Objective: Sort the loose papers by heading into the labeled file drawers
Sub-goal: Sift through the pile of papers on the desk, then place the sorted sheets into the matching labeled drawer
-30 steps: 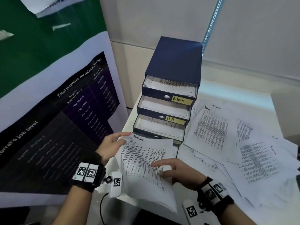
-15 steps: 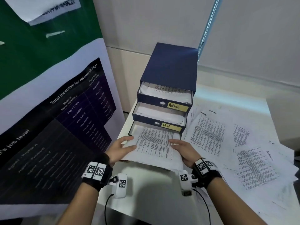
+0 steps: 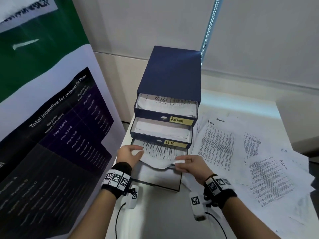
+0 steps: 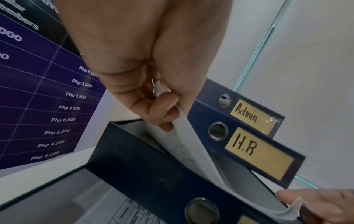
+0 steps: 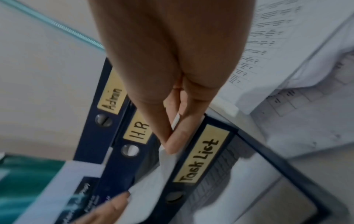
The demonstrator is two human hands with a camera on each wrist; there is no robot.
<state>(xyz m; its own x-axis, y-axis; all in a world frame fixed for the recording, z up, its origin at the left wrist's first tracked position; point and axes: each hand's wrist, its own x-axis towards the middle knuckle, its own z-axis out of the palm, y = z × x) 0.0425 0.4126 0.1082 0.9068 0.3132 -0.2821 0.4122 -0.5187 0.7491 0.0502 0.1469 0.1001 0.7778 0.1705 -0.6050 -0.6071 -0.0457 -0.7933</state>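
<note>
Sheet [image 3: 160,152] pinched by left hand [image 3: 126,155] and right hand [image 3: 191,163], entering Task List drawer [image 5: 203,153], frame centre; loose papers [image 3: 259,161] unsorted at right.

You read "Admin" on the top drawer label [image 3: 181,120], "H.R" on the second drawer label [image 4: 258,153], "Task List" on the third drawer label [image 5: 201,154]; at left, the poster [image 3: 57,109] says "Total incentive for referrer (in Php)".

At my nine o'clock I've got a tall banner [image 3: 51,126] listing Php incentive figures, green across its top; at one o'clock, what looks like a beaded blind cord [image 3: 209,26] against the wall.
</note>
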